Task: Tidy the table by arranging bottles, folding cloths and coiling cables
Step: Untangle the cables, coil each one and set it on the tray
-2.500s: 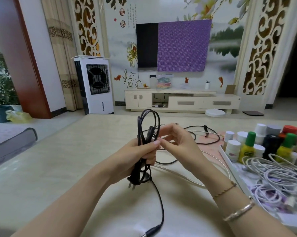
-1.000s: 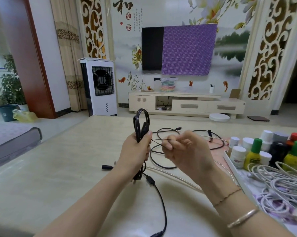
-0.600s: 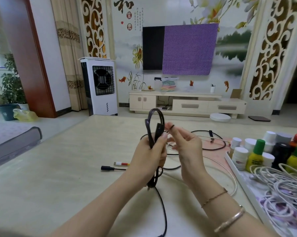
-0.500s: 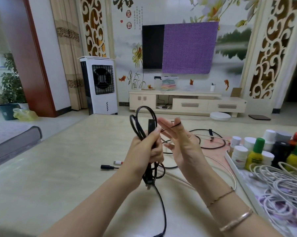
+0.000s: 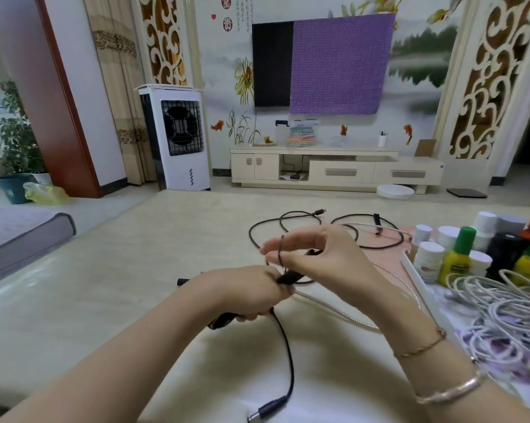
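My left hand point(image 5: 245, 293) is fisted round the bundled black cable point(image 5: 283, 340), held above the table point(image 5: 74, 315) so its barrel plug point(image 5: 265, 413) trails nearest me. Just beyond the bundle, my right hand point(image 5: 315, 254) has a thin black tie point(image 5: 280, 250) looped over 2 half-open fingers, I judge for binding the coil. Right of the bundle stand bottles point(image 5: 457, 254), labels unreadable; far beyond, red wall characters point(image 5: 227, 12), too small to read.

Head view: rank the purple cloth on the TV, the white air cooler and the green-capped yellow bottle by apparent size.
1. purple cloth
2. white air cooler, close behind the cloth
3. green-capped yellow bottle, smallest by far though it sits much nearer the camera
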`<state>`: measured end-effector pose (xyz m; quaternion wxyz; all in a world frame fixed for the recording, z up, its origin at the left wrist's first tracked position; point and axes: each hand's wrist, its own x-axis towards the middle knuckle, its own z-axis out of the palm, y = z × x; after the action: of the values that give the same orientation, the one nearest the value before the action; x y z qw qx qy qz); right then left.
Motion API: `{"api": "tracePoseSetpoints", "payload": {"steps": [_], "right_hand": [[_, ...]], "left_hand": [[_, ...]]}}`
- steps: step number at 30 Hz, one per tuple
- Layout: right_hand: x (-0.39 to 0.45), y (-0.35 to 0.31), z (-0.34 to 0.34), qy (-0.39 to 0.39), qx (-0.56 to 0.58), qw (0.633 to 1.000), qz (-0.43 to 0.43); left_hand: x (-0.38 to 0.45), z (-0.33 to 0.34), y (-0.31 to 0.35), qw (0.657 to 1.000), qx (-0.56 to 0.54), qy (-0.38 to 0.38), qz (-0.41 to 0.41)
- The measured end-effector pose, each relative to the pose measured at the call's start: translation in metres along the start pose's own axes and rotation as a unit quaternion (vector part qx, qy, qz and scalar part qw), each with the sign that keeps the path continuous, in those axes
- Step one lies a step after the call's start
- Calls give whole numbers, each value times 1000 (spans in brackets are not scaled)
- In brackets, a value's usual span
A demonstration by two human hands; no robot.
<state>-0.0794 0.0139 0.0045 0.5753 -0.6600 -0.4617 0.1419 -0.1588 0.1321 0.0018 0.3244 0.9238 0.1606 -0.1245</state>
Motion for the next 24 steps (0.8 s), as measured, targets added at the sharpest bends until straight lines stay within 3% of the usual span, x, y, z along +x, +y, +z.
{"api": "tracePoseSetpoints", "payload": {"steps": [4,8,10,13,17,21,24], "right_hand": [[4,11,4,10,-123,992,-31],[8,18,2,61,-132,989,-15],[10,20,-1,96,-142,985,-7],[10,20,-4,121,-150,981,5],[13,22,-11,163,-145,976,15],[16,23,-19,180,-88,979,33],[13,22,-17,136,-105,985,25]], "left_hand": [[7,2,-11,990,43,132,19],[10,0,-23,956,17,293,10],[9,2,-19,942,39,334,7],[10,8,-15,935,76,345,46],[4,5,-11,952,-5,288,109],[1,2,-12,929,64,345,120],[5,2,-14,910,118,377,123]]}}
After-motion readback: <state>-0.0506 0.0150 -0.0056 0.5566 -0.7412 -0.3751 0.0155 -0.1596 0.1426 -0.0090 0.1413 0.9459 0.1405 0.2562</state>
